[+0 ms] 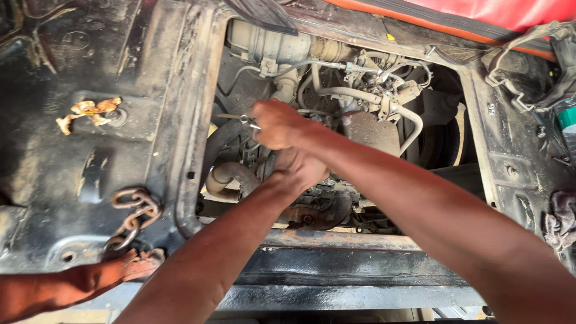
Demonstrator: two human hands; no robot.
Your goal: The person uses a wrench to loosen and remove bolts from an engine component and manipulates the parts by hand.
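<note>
- Hands meet over an open engine bay (336,150) cut into a dirty black metal floor (72,150).
- Right hand (277,124) is fisted on a small metal tool (249,122); its shiny end sticks out at the thumb side, pointing left. Tool kind: cannot tell.
- Left hand (299,170) sits just below the right, touching it, fingers curled down into the bay; what it grips is hidden, so open or closed cannot be told.
- Beneath the hands: curved rusty pipe (231,177), pale hoses (354,93) behind, grimy housing (372,132) to the right.
- Rusty chain (133,213) lies on the floor at left, near the bay edge.
- Orange scraps (90,111) lie on the floor, upper left.
- Grey rag (561,219) at far right edge.
- Red panel (504,12) along the top right.
</note>
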